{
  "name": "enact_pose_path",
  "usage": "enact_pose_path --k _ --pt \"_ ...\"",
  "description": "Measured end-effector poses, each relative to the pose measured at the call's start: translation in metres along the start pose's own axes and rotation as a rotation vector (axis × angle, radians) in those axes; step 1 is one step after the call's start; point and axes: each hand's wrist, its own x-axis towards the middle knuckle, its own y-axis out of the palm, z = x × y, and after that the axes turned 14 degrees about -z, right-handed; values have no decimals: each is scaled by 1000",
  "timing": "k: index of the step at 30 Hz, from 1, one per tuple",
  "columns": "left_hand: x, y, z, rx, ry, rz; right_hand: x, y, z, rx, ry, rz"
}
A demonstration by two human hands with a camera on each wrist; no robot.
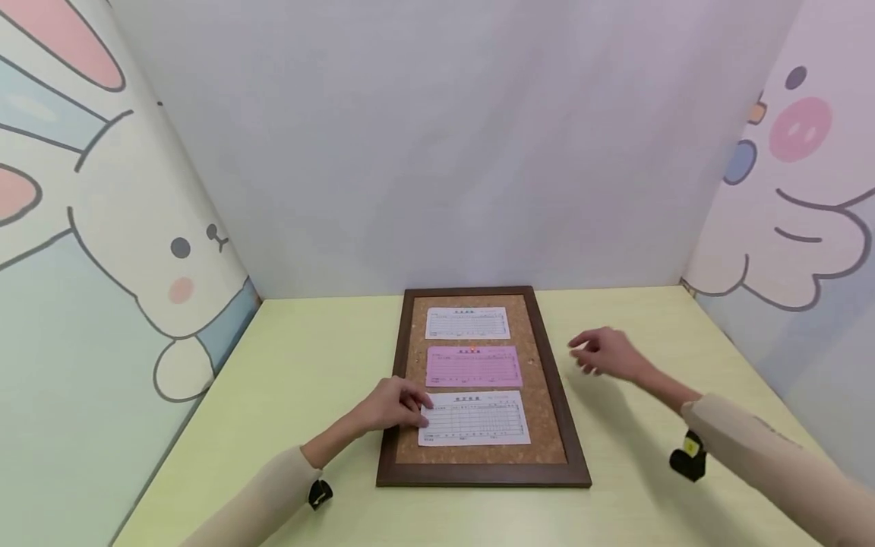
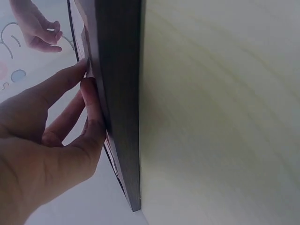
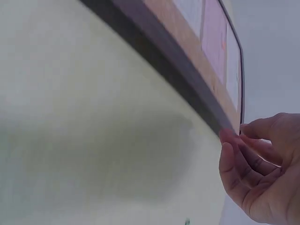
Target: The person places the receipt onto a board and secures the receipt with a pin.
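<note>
Three printed paper forms lie in a column on a cork board point(image 1: 540, 448) with a dark brown frame: a white form point(image 1: 468, 333) at the far end, a pink form point(image 1: 475, 378) in the middle, a white form point(image 1: 475, 434) nearest me. My left hand point(image 1: 391, 404) reaches over the frame's left side and holds the near form by its left edge. An orange pushpin point(image 1: 473, 348) shows at the pink form's top. Off the board's right side, my right hand point(image 1: 611, 354) hovers with thumb and forefinger close together. Whether something small is between them is hard to see.
The board lies on a pale yellow-green table point(image 1: 321, 357) against a plain whitish back wall point(image 1: 424, 152). Side panels carry cartoon animals: a rabbit point(image 1: 137, 243) on the left, a white figure point(image 1: 813, 220) on the right. Small dark marks dot the cork.
</note>
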Motion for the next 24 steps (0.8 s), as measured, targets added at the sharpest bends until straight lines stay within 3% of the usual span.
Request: enact_pose_path --k 2,5,10,18,24 --pt "1 -1 0 -2 8 0 6 -19 -20 -106 -34 -69" --pt "1 0 0 -3 6 2 7 -38 -46 -267 -22 -106" --pt "-1 0 1 -4 18 15 2 -42 -73 -354 27 -86" --pt "-1 1 0 -3 18 17 2 -37 -72 -411 72 -100" --pt "3 1 1 3 15 21 8 -40 -67 -412 41 -92"
